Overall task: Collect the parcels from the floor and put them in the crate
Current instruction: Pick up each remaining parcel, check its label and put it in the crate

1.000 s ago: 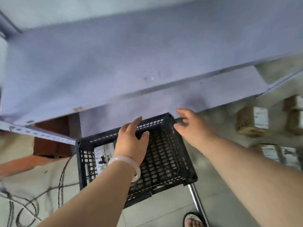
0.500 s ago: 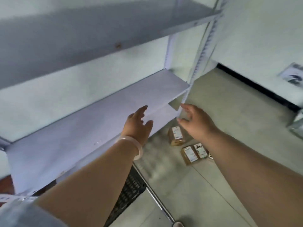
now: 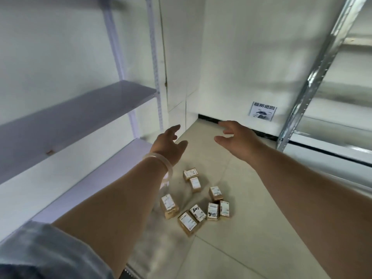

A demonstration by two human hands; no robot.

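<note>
Several small brown cardboard parcels (image 3: 198,204) with white labels lie scattered on the tiled floor, below and between my arms. My left hand (image 3: 170,147), with a pale bangle on its wrist, is stretched forward in the air, fingers apart and empty. My right hand (image 3: 234,138) is also held out in front, open and empty, above the floor beyond the parcels. Both hands hover well above the parcels and touch nothing. The crate is out of view, except perhaps for a dark corner (image 3: 125,275) at the bottom edge.
A purple-grey metal shelf unit (image 3: 80,109) runs along the left wall. A silver metal rack (image 3: 314,81) stands at the right. A white wall with a paper sign (image 3: 262,111) closes the far end. Tiled floor (image 3: 231,248) lies between the racks.
The view has swung up and right from the black crate to the floor and far wall. Both hands left the crate's rim and now reach forward, empty, over the parcels.
</note>
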